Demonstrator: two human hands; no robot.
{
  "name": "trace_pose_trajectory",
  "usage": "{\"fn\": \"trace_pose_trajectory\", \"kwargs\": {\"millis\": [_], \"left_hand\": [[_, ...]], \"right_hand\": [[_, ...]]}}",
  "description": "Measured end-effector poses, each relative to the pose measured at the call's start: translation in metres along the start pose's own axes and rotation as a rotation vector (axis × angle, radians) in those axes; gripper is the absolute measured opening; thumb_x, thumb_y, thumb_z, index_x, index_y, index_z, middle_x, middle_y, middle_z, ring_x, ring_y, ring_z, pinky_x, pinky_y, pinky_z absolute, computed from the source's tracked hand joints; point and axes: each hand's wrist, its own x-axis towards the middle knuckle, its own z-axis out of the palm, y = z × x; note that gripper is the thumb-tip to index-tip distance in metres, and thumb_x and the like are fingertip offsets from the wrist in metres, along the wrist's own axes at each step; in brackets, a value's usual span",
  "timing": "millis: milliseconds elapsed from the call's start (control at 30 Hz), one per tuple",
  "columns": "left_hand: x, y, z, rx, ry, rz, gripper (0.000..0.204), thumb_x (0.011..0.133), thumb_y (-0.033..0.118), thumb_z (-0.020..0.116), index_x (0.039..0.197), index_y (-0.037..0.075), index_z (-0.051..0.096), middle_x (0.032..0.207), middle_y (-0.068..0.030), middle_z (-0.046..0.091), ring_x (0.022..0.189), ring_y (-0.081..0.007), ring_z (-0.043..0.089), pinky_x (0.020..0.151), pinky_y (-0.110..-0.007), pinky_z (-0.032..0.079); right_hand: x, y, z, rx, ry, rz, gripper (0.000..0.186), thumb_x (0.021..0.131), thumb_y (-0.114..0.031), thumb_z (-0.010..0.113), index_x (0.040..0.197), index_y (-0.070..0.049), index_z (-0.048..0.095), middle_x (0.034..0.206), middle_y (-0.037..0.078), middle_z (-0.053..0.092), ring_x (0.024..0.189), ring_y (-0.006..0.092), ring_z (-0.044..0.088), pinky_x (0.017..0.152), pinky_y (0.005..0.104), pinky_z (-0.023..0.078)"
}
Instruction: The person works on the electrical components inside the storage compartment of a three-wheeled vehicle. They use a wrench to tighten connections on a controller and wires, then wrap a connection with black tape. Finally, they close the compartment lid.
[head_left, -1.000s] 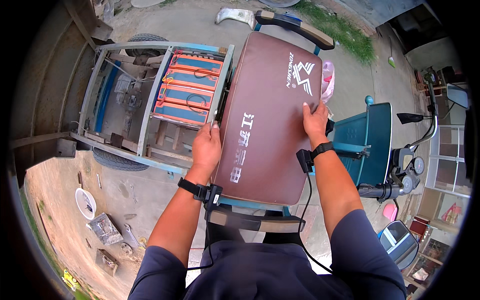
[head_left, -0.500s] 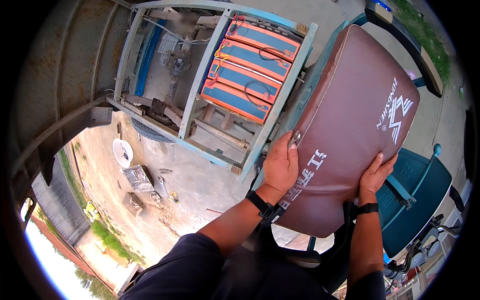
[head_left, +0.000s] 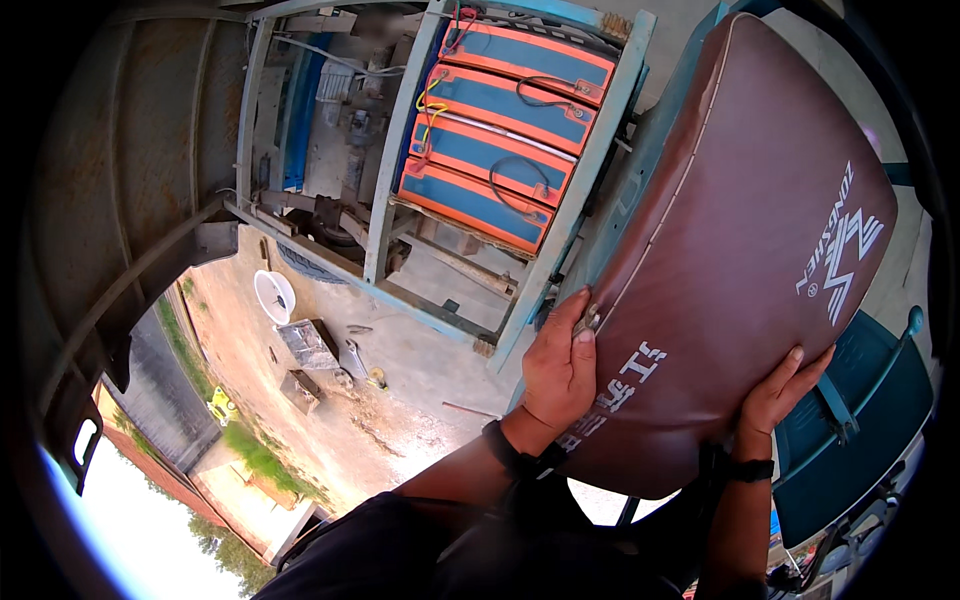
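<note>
A brown padded vehicle seat [head_left: 745, 220] with white lettering and a logo stands tilted in front of me, its teal backing [head_left: 625, 195] facing the metal frame. At the seat's near left seam, my left hand [head_left: 558, 375] is closed, thumb against fingers, around a small metal piece [head_left: 590, 319]; its exact kind is unclear. My right hand [head_left: 778, 396] lies on the lower right of the cover with its fingers stretched out. Beyond the seat's left side, several orange-and-blue batteries [head_left: 510, 100] joined by cables sit inside a pale blue metal frame [head_left: 583, 165].
On the ground to the left are a white bowl [head_left: 274, 296], an open metal box [head_left: 308, 343] and a wrench [head_left: 356, 358]. A rusty metal panel [head_left: 75, 170] rises at the far left. At the right stands a dark teal panel [head_left: 865, 430] with a bar.
The view has shifted, and the seat now looks larger and farther to the right. Both hands remain at about the same places on it.
</note>
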Motion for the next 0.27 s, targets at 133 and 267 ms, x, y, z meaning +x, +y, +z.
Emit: {"fn": "trace_pose_trajectory", "kwargs": {"millis": [133, 267], "left_hand": [[-0.0026, -0.001, -0.0061, 0.012, 0.015, 0.077, 0.041, 0.1, 0.007, 0.049, 0.139, -0.007, 0.053, 0.134, -0.0258, 0.063, 0.123, -0.0397, 0.063, 0.105, -0.041, 0.047], [-0.0051, -0.0089, -0.0039, 0.007, -0.031, 0.065, 0.046, 0.102, 0.009, 0.042, 0.144, -0.01, 0.045, 0.138, -0.0297, 0.058, 0.126, -0.0417, 0.06, 0.109, -0.044, 0.044]], "right_hand": [[-0.0017, -0.0011, 0.0013, 0.026, -0.015, 0.011, 0.069, 0.11, -0.043, 0.039, 0.159, 0.002, 0.021, 0.16, 0.025, 0.031, 0.146, 0.0363, 0.034, 0.12, 0.0444, 0.028], [-0.0044, -0.0018, 0.0035, 0.075, -0.014, 0.115, 0.071, 0.11, -0.048, 0.036, 0.161, -0.001, 0.02, 0.162, 0.024, 0.027, 0.147, 0.0371, 0.032, 0.121, 0.0462, 0.028]]}}
